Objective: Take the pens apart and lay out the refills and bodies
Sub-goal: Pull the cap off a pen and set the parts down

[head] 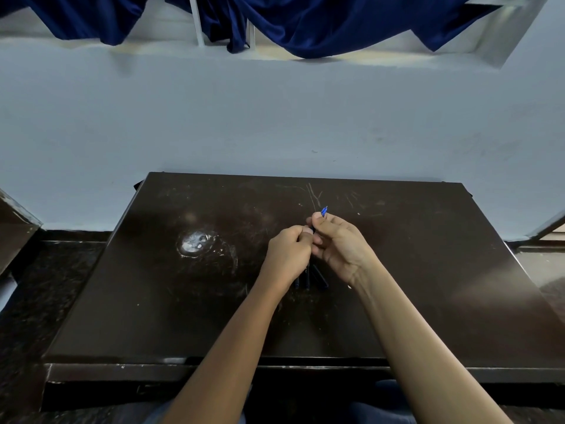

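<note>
Both my hands meet above the middle of the dark table, each gripping one end of a blue pen. My right hand curls around the pen's front part, and its blue tip pokes out past my fingers toward the wall. My left hand is closed in a fist on the pen's rear part, which is hidden inside it. Beneath my hands, several dark pens lie side by side on the table, partly covered by my left wrist.
A round whitish stain marks the table left of my hands. Scratches run across the far part of the tabletop. A pale wall stands behind the table, with blue curtains hanging above. Dark speckled floor lies to the left.
</note>
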`<state>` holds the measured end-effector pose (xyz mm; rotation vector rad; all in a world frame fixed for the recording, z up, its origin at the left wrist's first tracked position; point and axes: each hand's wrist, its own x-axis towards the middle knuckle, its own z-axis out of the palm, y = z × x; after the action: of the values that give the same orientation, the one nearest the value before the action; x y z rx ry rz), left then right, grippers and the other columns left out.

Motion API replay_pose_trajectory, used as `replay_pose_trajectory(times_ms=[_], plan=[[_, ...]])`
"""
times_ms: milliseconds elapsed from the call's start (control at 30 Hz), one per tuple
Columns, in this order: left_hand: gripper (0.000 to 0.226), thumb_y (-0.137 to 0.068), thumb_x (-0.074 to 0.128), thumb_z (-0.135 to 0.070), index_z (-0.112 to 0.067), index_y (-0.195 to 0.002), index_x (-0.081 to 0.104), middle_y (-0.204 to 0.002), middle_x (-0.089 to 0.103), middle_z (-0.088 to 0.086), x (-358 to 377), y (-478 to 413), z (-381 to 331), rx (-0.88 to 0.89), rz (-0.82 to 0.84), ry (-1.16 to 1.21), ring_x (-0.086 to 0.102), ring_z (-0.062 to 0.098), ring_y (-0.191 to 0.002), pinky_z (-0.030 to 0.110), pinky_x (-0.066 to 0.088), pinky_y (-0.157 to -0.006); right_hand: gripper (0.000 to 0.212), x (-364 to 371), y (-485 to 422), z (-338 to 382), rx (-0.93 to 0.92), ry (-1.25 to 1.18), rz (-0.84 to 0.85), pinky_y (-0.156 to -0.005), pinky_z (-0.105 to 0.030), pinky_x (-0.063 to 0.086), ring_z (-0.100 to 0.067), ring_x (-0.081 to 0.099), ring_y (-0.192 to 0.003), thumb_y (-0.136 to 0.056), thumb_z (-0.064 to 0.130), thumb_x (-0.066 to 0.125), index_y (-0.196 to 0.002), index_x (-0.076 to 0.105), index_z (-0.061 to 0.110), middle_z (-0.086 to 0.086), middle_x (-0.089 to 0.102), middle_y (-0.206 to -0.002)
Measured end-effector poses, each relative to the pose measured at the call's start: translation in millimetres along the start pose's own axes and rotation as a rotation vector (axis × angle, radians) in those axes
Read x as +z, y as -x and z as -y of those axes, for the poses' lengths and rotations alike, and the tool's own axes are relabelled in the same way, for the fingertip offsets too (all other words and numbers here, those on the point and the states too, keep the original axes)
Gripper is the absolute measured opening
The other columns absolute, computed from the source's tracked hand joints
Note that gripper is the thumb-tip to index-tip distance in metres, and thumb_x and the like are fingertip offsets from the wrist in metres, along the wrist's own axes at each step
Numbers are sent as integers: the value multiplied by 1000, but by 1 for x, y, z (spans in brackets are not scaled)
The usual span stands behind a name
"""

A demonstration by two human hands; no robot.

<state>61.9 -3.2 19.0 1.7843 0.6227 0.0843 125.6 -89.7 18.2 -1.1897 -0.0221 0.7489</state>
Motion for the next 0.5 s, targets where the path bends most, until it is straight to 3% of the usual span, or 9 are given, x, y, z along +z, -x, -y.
replay_pose_trajectory(times_ms=[67, 200, 367, 500], plan=[[28, -97, 42, -24, -20, -81, 64, -73, 61, -5, 0, 0, 0, 0, -7, -2, 48, 6, -58, 22, 39, -58, 9, -1, 1, 0, -20, 8, -13, -52, -25, 44, -8, 44, -48, -94, 8, 53, -87, 59, 9, -5, 51, -67], [27, -98, 40, -24, -17, -88, 65, -72, 58, -3, -1, -1, 1, -8, -18, -23, 46, 6, -58, 21, 37, -56, 25, -4, -1, 2, 21, -37, -3, -62, -28, 48, -8, 52, -51, -98, 2, 40, -105, 63, 11, -2, 70, -95], [28, -97, 41, -20, -18, -83, 66, -71, 61, -6, 0, -1, 2, -6, -33, -22, 47, 5, -55, 20, 38, -56, 3, -7, -2, -1, 25, 17, 25, -60, -26, 52, -7, 52, -52, -90, 13, 60, -87, 61, 14, -1, 55, -69], [27, -98, 42, -21, -15, -90, 67, -73, 61, -6, -1, 0, 1, -9, -26, -49, 48, 2, -57, 18, 35, -54, 20, -7, -4, 0, 20, -4, 1, -58, -30, 49, -13, 50, -56, -94, -2, 46, -101, 61, 9, -6, 66, -90]])
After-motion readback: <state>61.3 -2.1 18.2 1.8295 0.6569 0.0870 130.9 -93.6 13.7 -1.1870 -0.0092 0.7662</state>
